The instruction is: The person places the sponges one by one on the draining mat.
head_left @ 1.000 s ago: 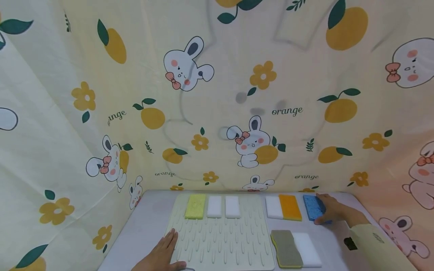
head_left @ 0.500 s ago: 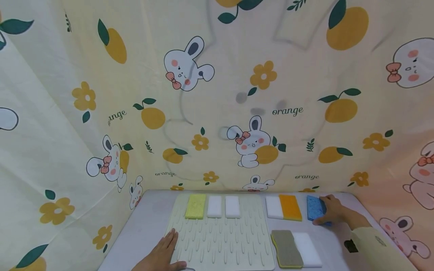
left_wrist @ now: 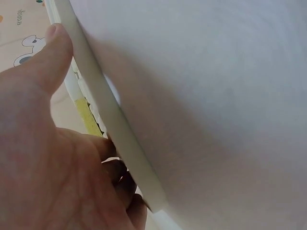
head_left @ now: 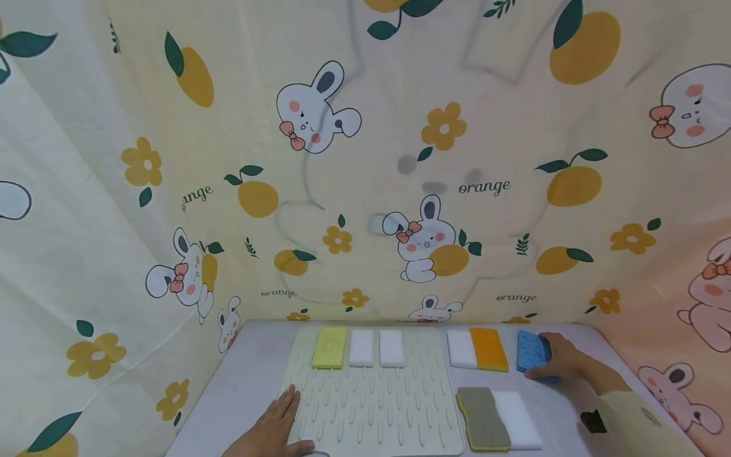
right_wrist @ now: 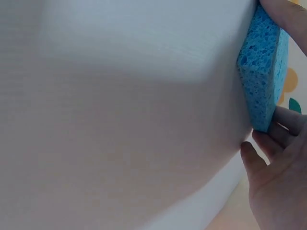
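Note:
In the head view, my right hand (head_left: 562, 357) grips a blue sponge (head_left: 531, 350) at the table's back right, thumb on the near side and fingers along the far side. The right wrist view shows the porous blue sponge (right_wrist: 261, 62) lying low on the white tabletop between thumb and fingers. My left hand (head_left: 271, 424) rests with extended fingers on the left edge of a pale ridged mat (head_left: 371, 406). Its thumb and fingertips touch the mat's side edge (left_wrist: 103, 96) in the left wrist view.
On the mat's back row lie a yellow sponge (head_left: 329, 348) and two white pads (head_left: 361, 348). Right of it, a white pad (head_left: 461, 350) adjoins an orange sponge (head_left: 488, 350). Nearer lie a grey-topped sponge (head_left: 483, 419) and a white pad (head_left: 516, 420). A printed curtain (head_left: 365, 266) encloses the table.
The blue sponge has shifted slightly to the right with my right hand, widening the space beside the orange sponge. My right wrist and sleeve have moved a little nearer. My left hand stays put.

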### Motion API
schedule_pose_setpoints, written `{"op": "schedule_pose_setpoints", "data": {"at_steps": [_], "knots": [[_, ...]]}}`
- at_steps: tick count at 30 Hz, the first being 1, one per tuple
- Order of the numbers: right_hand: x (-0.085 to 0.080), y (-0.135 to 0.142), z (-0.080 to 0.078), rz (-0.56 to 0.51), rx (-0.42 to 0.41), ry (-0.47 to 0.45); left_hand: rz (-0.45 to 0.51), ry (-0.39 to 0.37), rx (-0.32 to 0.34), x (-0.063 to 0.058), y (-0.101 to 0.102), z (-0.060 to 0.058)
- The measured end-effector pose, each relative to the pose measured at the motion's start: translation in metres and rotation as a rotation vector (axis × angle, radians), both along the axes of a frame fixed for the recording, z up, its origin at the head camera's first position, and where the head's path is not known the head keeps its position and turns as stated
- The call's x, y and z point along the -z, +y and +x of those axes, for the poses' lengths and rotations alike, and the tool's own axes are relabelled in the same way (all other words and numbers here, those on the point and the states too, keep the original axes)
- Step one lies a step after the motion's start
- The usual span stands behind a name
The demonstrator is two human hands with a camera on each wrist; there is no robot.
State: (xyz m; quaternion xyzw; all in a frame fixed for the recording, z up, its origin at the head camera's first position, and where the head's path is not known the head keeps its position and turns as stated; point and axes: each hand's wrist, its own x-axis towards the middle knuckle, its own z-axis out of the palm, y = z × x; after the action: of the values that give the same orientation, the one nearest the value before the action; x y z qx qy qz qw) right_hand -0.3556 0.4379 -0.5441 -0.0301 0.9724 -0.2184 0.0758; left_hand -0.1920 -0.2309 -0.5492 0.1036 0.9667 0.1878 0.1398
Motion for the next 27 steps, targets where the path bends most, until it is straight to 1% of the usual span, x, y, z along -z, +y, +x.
{"op": "schedule_pose_setpoints", "data": {"at_steps": [5,9,15,18,21,27], "knots": [[0.0,0.0,0.006,-0.003,-0.014,0.023,0.026,-0.006,0.006,0.0,-0.001,0.0],[-0.004,-0.003,0.011,-0.023,-0.01,0.035,0.018,-0.016,-0.005,0.0,-0.001,0.0],[-0.003,-0.007,0.017,-0.036,-0.017,0.057,0.006,-0.023,-0.015,0.002,-0.001,-0.002],[-0.003,-0.01,0.019,-0.032,-0.024,0.086,-0.008,-0.024,-0.017,0.005,-0.001,-0.002],[-0.007,-0.017,0.024,-0.03,-0.03,0.117,-0.018,-0.023,-0.014,0.007,-0.002,-0.004],[-0.012,-0.029,0.03,-0.06,-0.039,0.176,-0.018,-0.019,-0.008,0.01,-0.003,-0.005]]}}
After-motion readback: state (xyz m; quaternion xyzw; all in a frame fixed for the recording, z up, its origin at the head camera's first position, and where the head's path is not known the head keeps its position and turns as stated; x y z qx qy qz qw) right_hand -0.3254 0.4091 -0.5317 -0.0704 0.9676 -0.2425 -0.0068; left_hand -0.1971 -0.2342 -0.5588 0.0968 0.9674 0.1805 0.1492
